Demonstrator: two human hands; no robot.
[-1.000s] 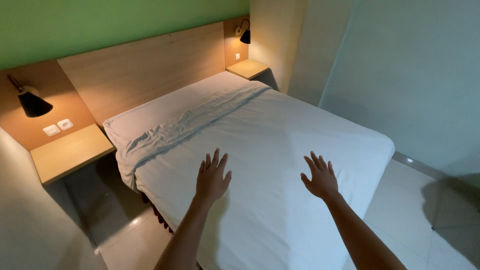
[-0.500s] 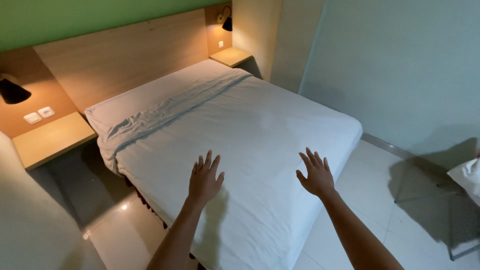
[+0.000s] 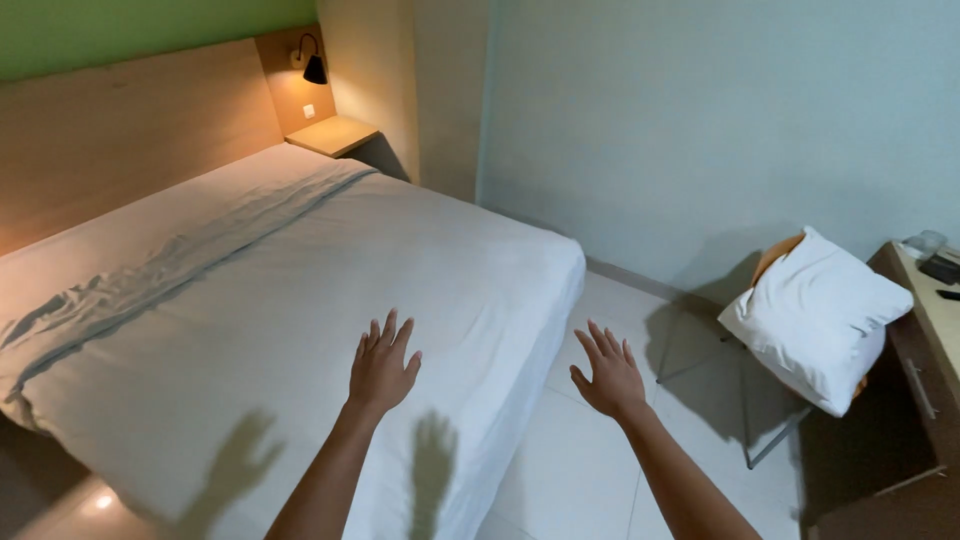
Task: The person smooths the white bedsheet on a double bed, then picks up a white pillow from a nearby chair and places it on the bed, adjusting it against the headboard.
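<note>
Both hands, left hand (image 3: 380, 365) and right hand (image 3: 608, 375), hover open and empty; lower palms flat to smooth the sheet (image 3: 300, 300).

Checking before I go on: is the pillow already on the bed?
No, the pillow sits on a chair beside the bed, away from both open hands.

Bed (image 3: 300, 300) with white sheet (image 3: 200, 340), rumpled near wooden headboard (image 3: 120, 130), pale tiled floor (image 3: 570, 470) beside
</note>
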